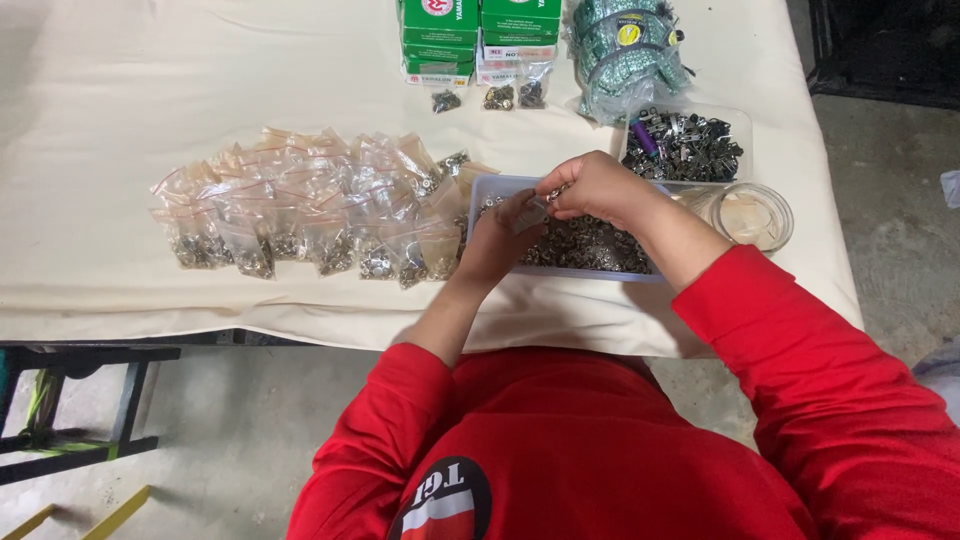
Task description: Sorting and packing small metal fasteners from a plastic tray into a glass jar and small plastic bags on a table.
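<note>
Dozens of filled clear bags [300, 215] cover the worktop [100, 90] at left — bagging is under way. The left hand [497, 240] is clamped on a small bag [532, 212] over the tray of metal parts [590, 245]; the right hand [597, 187], fingers pinched together, feeds parts in — next comes careful aim at the bag's mouth.

You are in a small packing workshop. Your worktop [120, 90] is covered with a plain cream cloth and loaded with rows of small clear bags [300, 210] of metal fittings, a tray [590, 250] of loose metal parts, stacked green and white cartons [480, 35] and a second tub [685, 145] of hardware. Underneath lies bare concrete floor [230, 420].
</note>
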